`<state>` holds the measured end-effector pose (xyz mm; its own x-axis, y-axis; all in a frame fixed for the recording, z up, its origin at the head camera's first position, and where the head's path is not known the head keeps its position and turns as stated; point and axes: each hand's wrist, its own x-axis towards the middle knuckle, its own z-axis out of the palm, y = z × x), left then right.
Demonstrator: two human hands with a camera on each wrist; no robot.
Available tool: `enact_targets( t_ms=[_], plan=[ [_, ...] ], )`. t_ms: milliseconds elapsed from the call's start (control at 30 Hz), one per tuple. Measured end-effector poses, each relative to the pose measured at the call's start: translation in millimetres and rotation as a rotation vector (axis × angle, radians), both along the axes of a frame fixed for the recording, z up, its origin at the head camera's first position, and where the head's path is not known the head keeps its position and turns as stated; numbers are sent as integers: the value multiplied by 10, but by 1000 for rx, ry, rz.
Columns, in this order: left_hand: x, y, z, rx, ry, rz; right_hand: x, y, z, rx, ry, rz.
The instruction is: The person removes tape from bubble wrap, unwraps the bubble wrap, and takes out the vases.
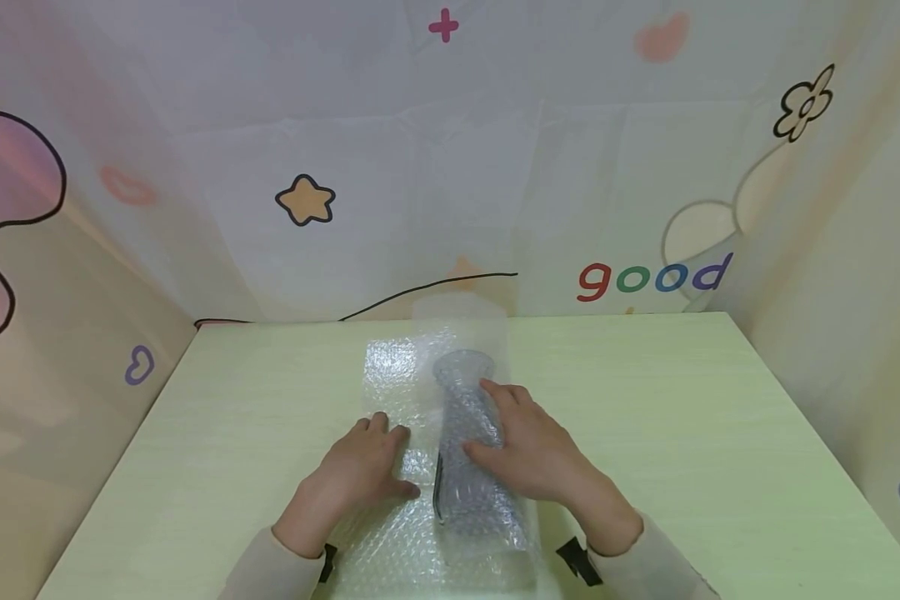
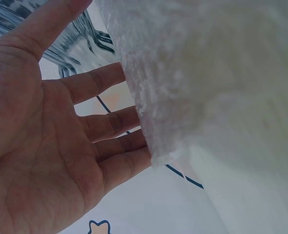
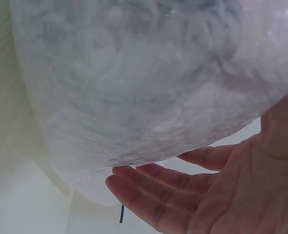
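Observation:
A clear glass vase [image 1: 463,362] with a flared rim lies on its side on a sheet of bubble wrap [image 1: 390,542], its rim towards the back. A layer of the wrap covers it. My right hand [image 1: 532,446] rests over the right side of the wrapped vase, thumb on top. In the right wrist view, its nearly straight fingers [image 3: 168,195] touch the wrap's underside. To the left of the vase, my left hand [image 1: 360,462] lies spread on the wrap. The left wrist view shows its extended fingers [image 2: 109,122] at the wrap's edge, tips hidden.
The pale green table [image 1: 682,433] extends to both sides of the wrap. A printed cloth backdrop [image 1: 457,192] stands along the back edge and both sides. Black tape pieces [image 1: 579,561] show near each wrist.

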<state>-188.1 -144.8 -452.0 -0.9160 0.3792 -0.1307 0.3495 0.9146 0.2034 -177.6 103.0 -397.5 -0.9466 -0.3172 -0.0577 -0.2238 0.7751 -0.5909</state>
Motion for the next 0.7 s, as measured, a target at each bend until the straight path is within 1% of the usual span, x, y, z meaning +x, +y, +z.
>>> enact_targets(
  t_ms=[333, 700],
  plan=[
    [-4, -1, -7, -3, 8, -5, -19, 66, -16, 0, -23, -7],
    [5, 6, 5, -9, -7, 1, -35, 158, -15, -24, -50, -9]
  ],
)
